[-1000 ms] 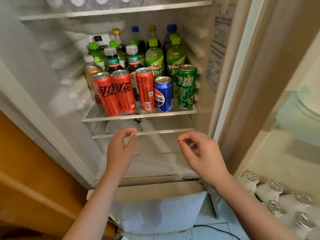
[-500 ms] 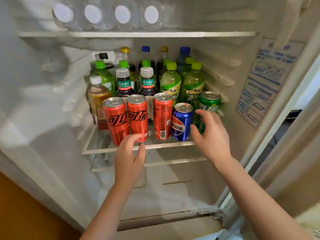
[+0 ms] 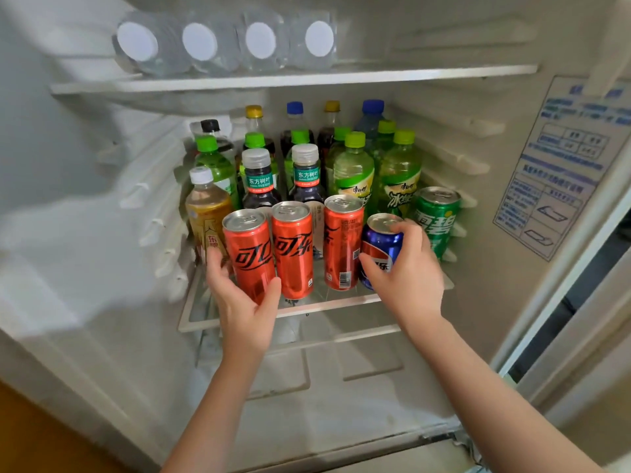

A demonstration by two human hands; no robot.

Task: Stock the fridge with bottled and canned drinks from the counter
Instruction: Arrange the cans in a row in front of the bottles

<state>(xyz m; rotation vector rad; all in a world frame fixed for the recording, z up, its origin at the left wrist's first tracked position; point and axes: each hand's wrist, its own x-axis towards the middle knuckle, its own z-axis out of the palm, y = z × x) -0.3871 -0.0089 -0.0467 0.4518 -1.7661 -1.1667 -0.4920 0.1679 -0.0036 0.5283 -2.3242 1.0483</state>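
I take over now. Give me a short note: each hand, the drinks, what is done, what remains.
Left hand grips the leftmost red can.
Right hand grips the blue can.
Both are in the front row of the shelf, beside two more red cans and a green can; bottles stand behind.
Done: these are stocked.
Left: counter is out of view, cannot tell.

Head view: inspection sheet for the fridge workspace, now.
Surface: middle shelf, drinks standing on it.
Job's things: three red cans, blue can and green can in the front row; bottles upright behind; water bottles lying on the top shelf.
Clutter: nothing seen.
Grips: left hand grips the leftmost red can; right hand grips the blue can.
Cables: nothing seen.
Surroundings: printed label on the right inner wall.
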